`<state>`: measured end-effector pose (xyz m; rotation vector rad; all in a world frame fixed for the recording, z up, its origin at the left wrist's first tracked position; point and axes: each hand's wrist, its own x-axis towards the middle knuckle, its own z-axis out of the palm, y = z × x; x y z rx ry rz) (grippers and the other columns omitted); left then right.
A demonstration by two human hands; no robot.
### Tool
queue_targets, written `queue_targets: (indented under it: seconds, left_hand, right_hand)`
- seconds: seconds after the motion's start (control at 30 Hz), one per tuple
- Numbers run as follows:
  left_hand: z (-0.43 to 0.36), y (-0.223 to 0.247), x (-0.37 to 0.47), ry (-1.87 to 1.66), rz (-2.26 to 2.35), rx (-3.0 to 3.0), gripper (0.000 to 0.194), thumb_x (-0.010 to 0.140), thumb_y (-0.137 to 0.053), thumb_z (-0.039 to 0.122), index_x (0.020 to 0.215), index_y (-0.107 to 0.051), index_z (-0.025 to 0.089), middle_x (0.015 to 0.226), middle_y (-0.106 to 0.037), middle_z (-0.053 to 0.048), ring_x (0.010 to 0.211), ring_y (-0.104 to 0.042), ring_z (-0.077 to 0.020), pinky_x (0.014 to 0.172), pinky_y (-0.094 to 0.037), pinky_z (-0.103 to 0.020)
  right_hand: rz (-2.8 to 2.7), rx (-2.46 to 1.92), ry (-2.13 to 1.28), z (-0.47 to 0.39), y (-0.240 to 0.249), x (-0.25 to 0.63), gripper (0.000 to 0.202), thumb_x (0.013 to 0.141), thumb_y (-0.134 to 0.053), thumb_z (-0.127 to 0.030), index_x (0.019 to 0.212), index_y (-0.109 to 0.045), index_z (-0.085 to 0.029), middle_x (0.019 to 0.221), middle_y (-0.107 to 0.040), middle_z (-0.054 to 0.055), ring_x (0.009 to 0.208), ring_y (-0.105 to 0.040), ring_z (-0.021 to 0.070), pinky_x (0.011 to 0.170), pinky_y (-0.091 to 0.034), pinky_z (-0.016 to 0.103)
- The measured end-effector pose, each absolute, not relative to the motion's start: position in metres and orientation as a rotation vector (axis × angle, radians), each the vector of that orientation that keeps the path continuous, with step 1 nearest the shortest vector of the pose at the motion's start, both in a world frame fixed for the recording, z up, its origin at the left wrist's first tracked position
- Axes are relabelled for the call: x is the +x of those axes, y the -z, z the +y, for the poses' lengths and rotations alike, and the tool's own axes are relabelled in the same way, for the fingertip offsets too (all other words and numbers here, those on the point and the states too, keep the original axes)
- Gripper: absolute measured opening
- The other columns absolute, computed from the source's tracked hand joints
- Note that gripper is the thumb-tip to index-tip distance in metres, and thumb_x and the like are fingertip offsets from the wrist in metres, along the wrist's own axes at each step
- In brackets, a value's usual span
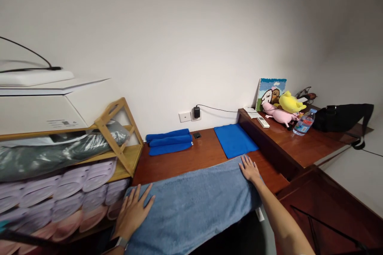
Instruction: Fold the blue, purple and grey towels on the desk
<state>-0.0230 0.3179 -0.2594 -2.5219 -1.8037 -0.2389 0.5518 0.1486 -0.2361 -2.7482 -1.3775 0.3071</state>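
Hands flat, fingers spread, gripping nothing: left hand (133,209) and right hand (249,169) press opposite ends of the grey-blue towel (191,203); blue cloth (233,139) lies just beyond the right hand.

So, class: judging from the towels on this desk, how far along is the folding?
Looks done: three rolled blue towels by the wall and a folded blue towel. In hand: a grey-blue towel spread flat, left hand and right hand pressing it. Left: this towel shows no fold yet.
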Motion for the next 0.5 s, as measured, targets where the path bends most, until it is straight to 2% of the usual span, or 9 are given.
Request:
queue_targets:
  seconds: [0.2, 0.3, 0.37, 0.43, 0.5]
  left_hand:
    - [0.316, 0.256, -0.024, 0.162, -1.839, -2.513, 0.076, 0.093, -0.045, 0.061, 0.160, -0.051, 0.026, 0.172, -0.043, -0.013, 0.161, -0.035, -0.0384, 0.130, -0.025, -0.058]
    - [0.316, 0.255, -0.026, 0.180, -1.790, -2.533, 0.070, 0.095, -0.045, 0.055, 0.158, -0.055, 0.026, 0.169, -0.048, -0.013, 0.160, -0.038, -0.0355, 0.131, -0.027, -0.056]
    - [0.316, 0.255, -0.024, 0.221, -1.707, -2.558, 0.064, 0.099, -0.040, 0.047, 0.158, -0.055, 0.025, 0.169, -0.048, -0.011, 0.160, -0.039, -0.0307, 0.132, -0.027, -0.053]
    - [0.316, 0.254, -0.019, 0.253, -1.639, -2.573, 0.062, 0.102, -0.036, 0.043, 0.159, -0.053, 0.025, 0.171, -0.046, -0.010, 0.161, -0.039, -0.0279, 0.133, -0.025, -0.051]
    - [0.315, 0.254, -0.011, 0.251, -1.645, -2.575, 0.063, 0.103, -0.037, 0.046, 0.161, -0.051, 0.027, 0.172, -0.045, -0.010, 0.161, -0.038, -0.0299, 0.133, -0.024, -0.053]
  right_hand:
    - [-1.179, -2.824, -0.283, 0.155, 0.238, 0.531, 0.071, 0.111, -0.018, -0.056, 0.175, -0.018, -0.023, 0.181, -0.016, 0.006, 0.167, -0.013, 0.0264, 0.133, -0.010, 0.054]
    - [-1.134, -2.829, -0.191, 0.151, 0.234, 0.514, 0.073, 0.111, -0.023, -0.055, 0.172, -0.029, -0.017, 0.178, -0.025, 0.013, 0.164, -0.023, 0.0319, 0.132, -0.012, 0.058]
    - [-1.194, -2.761, -0.064, 0.151, 0.230, 0.501, 0.069, 0.111, -0.028, -0.050, 0.170, -0.037, -0.016, 0.177, -0.029, 0.014, 0.162, -0.027, 0.0329, 0.132, -0.012, 0.056]
    - [-1.363, -2.613, 0.010, 0.156, 0.224, 0.484, 0.064, 0.111, -0.030, -0.044, 0.169, -0.040, -0.020, 0.178, -0.027, 0.010, 0.164, -0.024, 0.0304, 0.133, -0.010, 0.052]
    - [-1.576, -2.455, -0.068, 0.166, 0.221, 0.465, 0.060, 0.112, -0.030, -0.043, 0.169, -0.040, -0.028, 0.178, -0.028, 0.004, 0.166, -0.020, 0.0270, 0.133, -0.010, 0.049]
